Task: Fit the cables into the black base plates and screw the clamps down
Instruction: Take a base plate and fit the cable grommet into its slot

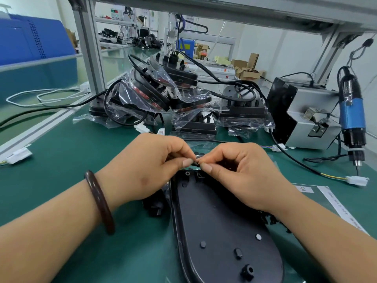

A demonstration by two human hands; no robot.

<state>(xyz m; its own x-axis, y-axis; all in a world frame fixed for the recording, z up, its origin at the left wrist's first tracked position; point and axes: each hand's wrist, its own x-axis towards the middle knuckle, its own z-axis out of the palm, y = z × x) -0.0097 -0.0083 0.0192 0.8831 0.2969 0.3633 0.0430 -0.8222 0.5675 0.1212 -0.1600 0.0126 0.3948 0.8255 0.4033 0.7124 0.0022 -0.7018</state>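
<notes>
From the head camera, a black base plate [220, 231] lies open side up on the green surface [71, 160], directly in front of the person, with its narrow end pointing away. Both hands meet over that far end. The left hand [151, 166] and the right hand [242, 172] each have thumb and forefinger curled into a tight pinch, and the fingers [187, 162] of both hold a short stretch of thin black cable [195, 163] just above the plate's rim.

The step in hand looks like seating the cable into its channel at that end. To do it well, the cable probably wants to be kept straight between the two pinches, lowered into the slot rather than dragged across it, and pressed flat so that a clamp can sit squarely over it. The plate should stay put while this is done. The electric screwdriver [352, 117] hangs at the right, well apart from the hands, beside a grey feeder box [310, 115], so neither is in reach without letting go.

Much is hidden. The fingertips cover the slot, so I cannot tell whether the cable has already entered it. The cable's run beyond the hands is lost among a pile of bagged plates [173, 94] behind. Small black parts [269, 218] beside the right wrist may be clamps, but they are too blurred to tell. The near end of the plate is cut off by the frame edge.
</notes>
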